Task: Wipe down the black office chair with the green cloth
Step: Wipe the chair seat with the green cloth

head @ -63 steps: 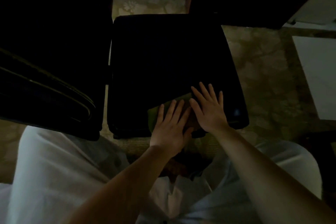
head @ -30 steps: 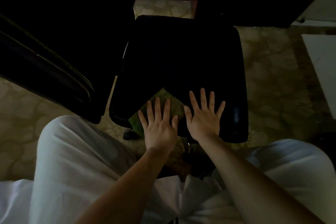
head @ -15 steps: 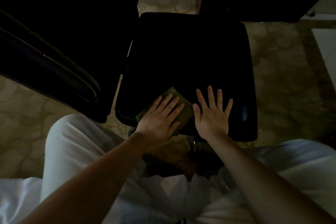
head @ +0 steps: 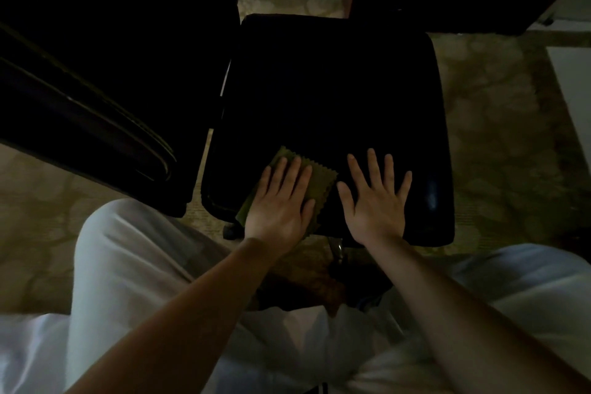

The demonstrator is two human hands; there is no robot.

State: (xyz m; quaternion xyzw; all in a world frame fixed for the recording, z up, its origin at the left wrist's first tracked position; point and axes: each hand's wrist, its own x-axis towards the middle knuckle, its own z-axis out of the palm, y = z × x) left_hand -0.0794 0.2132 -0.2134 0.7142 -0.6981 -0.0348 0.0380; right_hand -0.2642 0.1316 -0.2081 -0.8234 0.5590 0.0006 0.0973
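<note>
Dim view looking down at a black padded office chair seat (head: 335, 99) in front of a person in white trousers (head: 128, 265). A small olive-green cloth with zigzag-cut edges (head: 321, 184) lies flat on the seat's near left corner, and one corner of it hangs over the front edge. The left hand (head: 281, 201) lies palm down on the cloth, fingers straight and close together, pressing it against the seat. The right hand (head: 377, 198) rests just beside it on the bare seat, palm down with fingers spread wide, holding nothing. A large dark piece of glossy furniture (head: 96, 99) stands to the left of the chair. A beige patterned carpet (head: 495, 144) covers the floor around it.
</note>
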